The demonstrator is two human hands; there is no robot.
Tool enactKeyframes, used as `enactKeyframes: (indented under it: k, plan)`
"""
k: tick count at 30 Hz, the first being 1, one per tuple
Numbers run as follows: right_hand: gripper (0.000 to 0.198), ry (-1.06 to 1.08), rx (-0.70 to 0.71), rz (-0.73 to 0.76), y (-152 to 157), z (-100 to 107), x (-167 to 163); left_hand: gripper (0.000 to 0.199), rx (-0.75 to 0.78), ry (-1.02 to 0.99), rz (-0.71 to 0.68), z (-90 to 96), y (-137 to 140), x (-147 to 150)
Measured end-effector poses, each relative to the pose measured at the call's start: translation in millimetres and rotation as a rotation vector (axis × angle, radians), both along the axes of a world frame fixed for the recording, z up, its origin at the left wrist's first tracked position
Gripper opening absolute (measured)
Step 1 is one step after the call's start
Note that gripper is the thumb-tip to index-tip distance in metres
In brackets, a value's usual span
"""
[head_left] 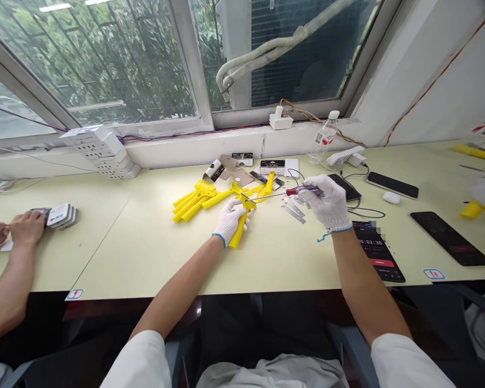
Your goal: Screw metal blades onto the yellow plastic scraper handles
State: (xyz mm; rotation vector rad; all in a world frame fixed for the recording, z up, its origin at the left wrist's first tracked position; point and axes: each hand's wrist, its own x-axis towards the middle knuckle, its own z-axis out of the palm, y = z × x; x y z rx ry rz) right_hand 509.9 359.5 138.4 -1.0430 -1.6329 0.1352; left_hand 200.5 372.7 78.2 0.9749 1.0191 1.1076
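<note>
My left hand [228,220], in a white knit glove, is closed around the handle of a yellow plastic scraper [237,235], its wide head pointing away from me. In my gloved right hand [330,206] is a screwdriver [292,192] with a red and dark handle. Its long shaft reaches left to the scraper's head; whether the tip sits in a screw is too small to tell. Flat metal blades [294,213] and small screws lie just left of my right hand. Beyond my left hand are several more yellow scrapers [191,203] in a loose pile.
Opened card packages [272,166] lie behind the scrapers. To the right are a phone with a timer [374,245], other phones [393,184], cables and a plastic bottle [325,137]. White boxes [105,151] stack by the window. Co-workers' hands [27,226] work at both sides.
</note>
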Motion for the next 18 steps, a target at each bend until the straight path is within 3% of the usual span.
enactKeyframes:
  k: [4, 10, 12, 18]
  plan:
    - [0.020, -0.088, 0.029, -0.139, -1.5, -0.2, -2.4, 0.047, -0.001, 0.004, 0.001, -1.0, 1.7, -0.2]
    - [0.018, -0.073, -0.023, 0.077, -1.3, 3.2, 0.3, 0.048, 0.004, 0.004, 0.000, -1.2, 3.3, -0.4]
    - [0.011, -0.052, -0.025, 0.084, -1.0, 4.4, -0.6, 0.047, 0.005, 0.005, 0.000, -0.7, 2.8, -0.3]
    - [0.018, -0.113, 0.112, -0.090, -0.3, 2.1, -5.4, 0.047, -0.003, 0.009, -0.004, 1.0, 0.6, 0.0]
